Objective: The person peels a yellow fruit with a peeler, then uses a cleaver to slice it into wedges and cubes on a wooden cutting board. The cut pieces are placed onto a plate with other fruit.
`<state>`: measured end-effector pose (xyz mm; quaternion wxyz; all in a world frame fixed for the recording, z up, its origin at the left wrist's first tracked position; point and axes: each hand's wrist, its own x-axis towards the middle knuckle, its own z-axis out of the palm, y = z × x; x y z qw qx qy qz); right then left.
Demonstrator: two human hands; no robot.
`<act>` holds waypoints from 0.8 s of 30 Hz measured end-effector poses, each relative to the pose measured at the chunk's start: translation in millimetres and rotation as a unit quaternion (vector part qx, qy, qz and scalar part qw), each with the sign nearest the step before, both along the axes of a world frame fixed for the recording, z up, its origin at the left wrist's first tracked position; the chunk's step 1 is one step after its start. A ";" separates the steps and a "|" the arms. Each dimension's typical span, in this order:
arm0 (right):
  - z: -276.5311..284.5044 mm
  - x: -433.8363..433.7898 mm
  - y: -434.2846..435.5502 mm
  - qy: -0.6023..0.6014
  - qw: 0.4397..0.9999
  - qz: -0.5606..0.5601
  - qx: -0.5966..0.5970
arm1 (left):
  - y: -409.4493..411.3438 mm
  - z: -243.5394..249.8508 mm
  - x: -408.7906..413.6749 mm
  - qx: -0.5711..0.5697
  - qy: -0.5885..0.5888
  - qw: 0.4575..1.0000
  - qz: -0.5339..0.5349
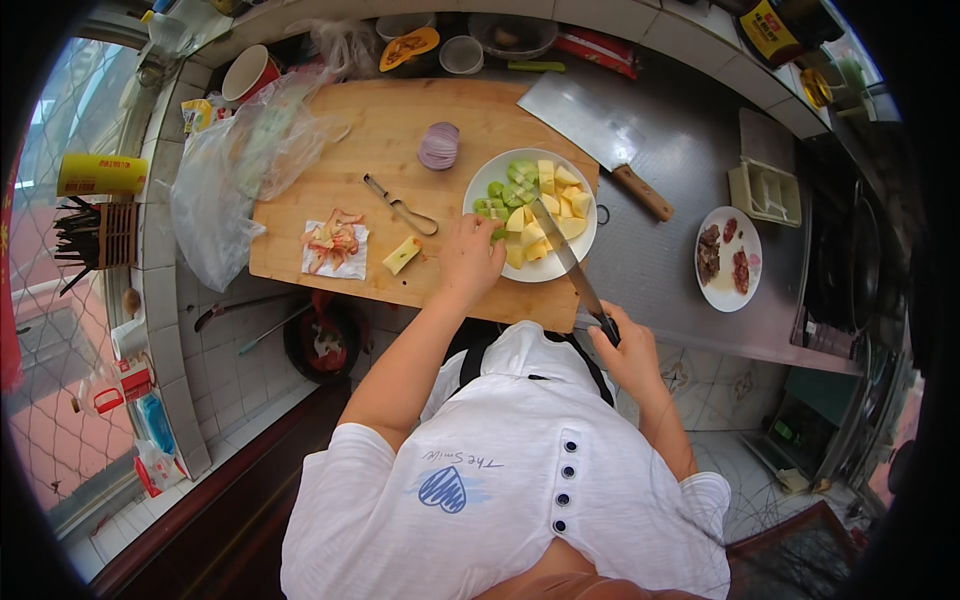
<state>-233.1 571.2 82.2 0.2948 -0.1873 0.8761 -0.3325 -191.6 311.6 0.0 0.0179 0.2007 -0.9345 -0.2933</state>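
My right hand (630,349) grips the black handle of a long kitchen knife (568,259), whose blade slants over a white plate (555,276). Green kiwi pieces (521,174) lie on the plate's left side, pale yellow apple chunks (574,227) on its right. The knife tip is among the fruit. My left hand (471,255) is at the plate's left rim, fingers curled by the kiwi; whether they pinch a piece is hidden. Left of it on the wooden cutting board (360,127) lie an apple core (403,256), a metal peeler (401,206) and peelings (332,238) on paper.
A purple onion (438,146) sits farther back. A cleaver (581,124) overlaps the board's right edge. Farther right stand a plate of dark meat (727,259) and a condiment box (765,193). Plastic bags (217,187) cover the board's left; cut pumpkin (409,49) and bowls line the back.
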 end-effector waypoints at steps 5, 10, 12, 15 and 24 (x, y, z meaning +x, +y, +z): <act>-18.0 1.9 6.3 0.044 0.996 -0.077 -0.033 | 8.0 -0.5 8.7 0.024 0.063 0.997 0.027; -46.8 -2.4 40.6 0.135 0.984 -0.083 -0.076 | 6.8 -12.3 27.3 0.178 0.039 0.980 0.076; -57.3 -4.3 55.8 0.202 0.973 -0.062 -0.092 | 8.9 -29.7 37.6 0.188 0.114 0.968 0.124; -61.8 -7.4 79.5 0.285 0.956 0.016 -0.067 | 14.3 -40.0 43.0 0.304 0.160 0.911 0.229; -68.9 -29.7 131.6 0.334 0.916 0.215 0.062 | 18.8 -45.2 32.6 0.506 0.006 0.825 0.251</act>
